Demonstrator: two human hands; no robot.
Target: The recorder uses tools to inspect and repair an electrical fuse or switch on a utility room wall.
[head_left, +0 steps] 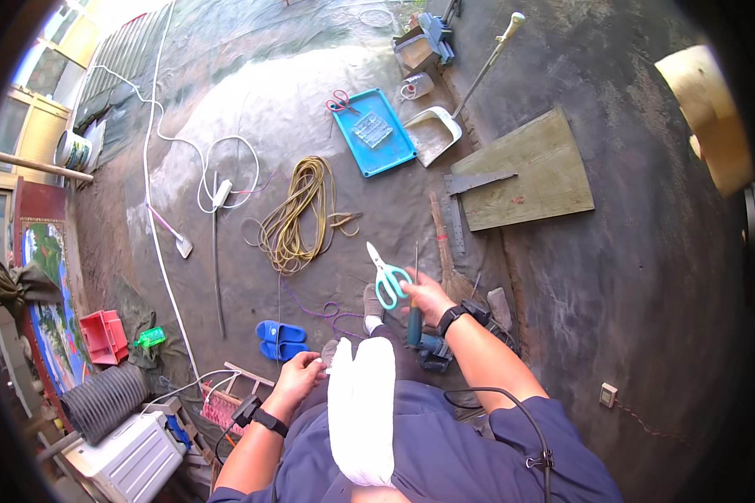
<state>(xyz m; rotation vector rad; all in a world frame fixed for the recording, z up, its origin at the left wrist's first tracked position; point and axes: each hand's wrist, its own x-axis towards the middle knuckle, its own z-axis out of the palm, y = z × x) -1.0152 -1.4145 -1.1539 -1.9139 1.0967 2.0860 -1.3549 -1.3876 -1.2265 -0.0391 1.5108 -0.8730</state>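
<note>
Presently holding teal-handled scissors (384, 283) in the right hand (430, 300), nearer to the body than the yellow rope coil (304, 214) and off to its right. Grip: closed by thumb and fingers on the edge of one handle loop — blades together or nearly so, tip slanting away from the body. Seen against the same fingers: a screwdriver-like tool (415, 325) with dark handle and thin shaft; cannot tell if held or merely behind.

Left hand (298, 377) noted on the near side of the rope coil, just beside a white towel (361, 411). Fingers bent, thumb and fingertips drawn close; cannot tell any small item between them, nor contact with the towel.

Recorded beyond the rope coil, to its right: blue tray (386, 159), bearing a clear plastic case (372, 130), with red-handled scissors (338, 101) over one corner; white dustpan (433, 138) just beside. Farther right of the rope coil — wooden board (541, 176), with metal square (482, 181) resting across its left edge. Left of the coil: white power strip (222, 194). On its near side: blue slippers (282, 339), side by side.
</note>
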